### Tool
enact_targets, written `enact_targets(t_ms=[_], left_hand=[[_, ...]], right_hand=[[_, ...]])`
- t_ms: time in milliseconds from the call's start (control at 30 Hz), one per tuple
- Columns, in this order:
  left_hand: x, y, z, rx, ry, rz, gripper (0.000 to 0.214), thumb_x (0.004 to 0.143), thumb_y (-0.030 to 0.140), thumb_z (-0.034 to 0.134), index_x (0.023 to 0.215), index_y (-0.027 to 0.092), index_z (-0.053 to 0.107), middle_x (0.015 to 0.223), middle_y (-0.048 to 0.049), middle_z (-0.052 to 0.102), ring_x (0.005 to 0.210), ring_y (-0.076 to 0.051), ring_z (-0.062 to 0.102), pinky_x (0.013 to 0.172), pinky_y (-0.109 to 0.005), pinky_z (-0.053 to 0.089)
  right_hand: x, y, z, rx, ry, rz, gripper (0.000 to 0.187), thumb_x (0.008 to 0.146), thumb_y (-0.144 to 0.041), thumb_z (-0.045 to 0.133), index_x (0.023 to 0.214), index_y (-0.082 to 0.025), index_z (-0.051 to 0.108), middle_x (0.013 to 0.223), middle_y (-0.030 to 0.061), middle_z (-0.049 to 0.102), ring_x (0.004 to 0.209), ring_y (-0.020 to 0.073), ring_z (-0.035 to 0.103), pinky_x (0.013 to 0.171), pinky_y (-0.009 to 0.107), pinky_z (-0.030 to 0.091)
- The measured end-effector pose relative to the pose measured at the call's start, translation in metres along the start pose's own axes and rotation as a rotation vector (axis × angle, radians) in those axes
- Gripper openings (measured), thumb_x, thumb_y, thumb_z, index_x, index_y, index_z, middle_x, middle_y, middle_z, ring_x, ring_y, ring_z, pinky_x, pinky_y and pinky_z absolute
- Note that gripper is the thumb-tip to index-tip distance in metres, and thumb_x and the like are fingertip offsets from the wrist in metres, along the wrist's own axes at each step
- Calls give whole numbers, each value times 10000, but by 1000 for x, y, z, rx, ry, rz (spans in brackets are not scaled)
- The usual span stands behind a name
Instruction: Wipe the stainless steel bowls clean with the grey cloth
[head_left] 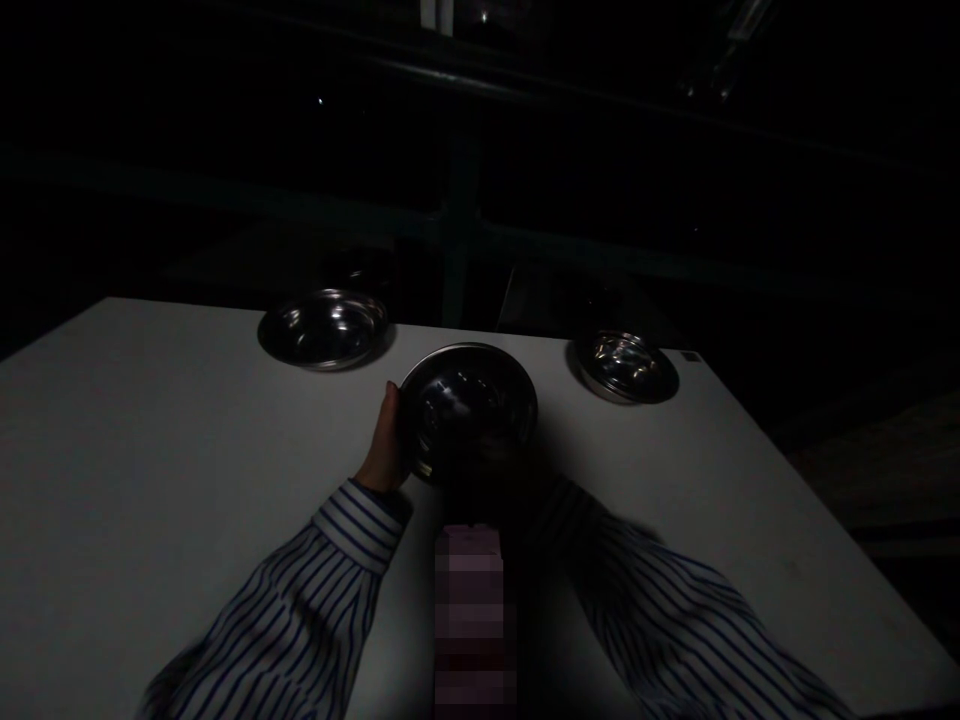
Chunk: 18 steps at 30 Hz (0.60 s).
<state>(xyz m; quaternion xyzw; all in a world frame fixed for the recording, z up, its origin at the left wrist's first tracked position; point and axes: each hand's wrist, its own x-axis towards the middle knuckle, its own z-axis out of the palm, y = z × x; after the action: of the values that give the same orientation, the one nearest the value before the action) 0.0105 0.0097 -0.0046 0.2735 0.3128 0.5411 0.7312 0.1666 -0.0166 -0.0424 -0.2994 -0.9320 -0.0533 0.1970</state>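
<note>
In the middle of the white table, a round, shiny metal bowl is tilted with its inside towards me. My left hand grips its left side, thumb up along the rim; the other fingers are hidden behind the bowl. Deep shadow covers my right hand by the bowl's lower right side, so its fingers cannot be made out. Both forearms wear blue-striped white sleeves. A pink, pixelated shape is at the bottom centre, below the bowl, too blurred to name.
A wide metal bowl stands at the back left edge of the white table. Another metal bowl rests near the back right corner, beside a small dark label. Beyond the table it is very dark, with a faint horizontal bar.
</note>
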Motion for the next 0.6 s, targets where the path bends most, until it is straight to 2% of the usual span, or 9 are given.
enact_targets(t_ms=[133,200,300,433,500,600], left_hand=[[-3,1,-1,-14,33,-36,568,801,630,383,967,179,685,949,-71,722,1086,-290,582,938,-420,460],[-4,2,-1,-13,40,-32,569,801,630,382,961,178,687,952,-74,722,1086,-293,582,937,-425,460],[-3,2,0,1,28,20,548,805,611,401,1007,179,672,992,-72,714,1105,-286,570,955,-422,443],[0,1,1,15,17,27,553,813,604,395,1021,169,666,993,-68,715,1114,-276,564,969,-401,432],[0,1,2,11,14,24,554,818,602,385,1021,170,667,979,-64,718,1102,-272,572,965,-396,436],[-1,2,1,-11,6,-15,582,810,627,370,995,167,675,934,-70,726,1068,-280,594,942,-412,454]], right_hand=[[32,-21,9,-3,59,114,337,886,-233,438,1155,-81,571,1231,180,560,1186,274,493,989,471,436],[38,-25,9,21,79,159,368,880,-280,452,1159,-69,568,1226,187,562,1153,275,522,952,446,474],[23,-15,2,62,20,103,348,879,-261,463,1191,-143,559,1213,132,587,1140,250,536,961,445,464],[-1,2,-6,49,-10,88,325,887,-169,424,1168,-209,581,1252,89,566,1227,242,457,1045,519,340],[4,-1,-4,43,-19,80,313,885,-149,429,1147,-179,597,1233,101,579,1224,247,460,1050,513,339],[28,-13,2,63,-40,74,307,861,-160,490,1140,-81,589,1185,147,603,1155,239,526,983,405,456]])
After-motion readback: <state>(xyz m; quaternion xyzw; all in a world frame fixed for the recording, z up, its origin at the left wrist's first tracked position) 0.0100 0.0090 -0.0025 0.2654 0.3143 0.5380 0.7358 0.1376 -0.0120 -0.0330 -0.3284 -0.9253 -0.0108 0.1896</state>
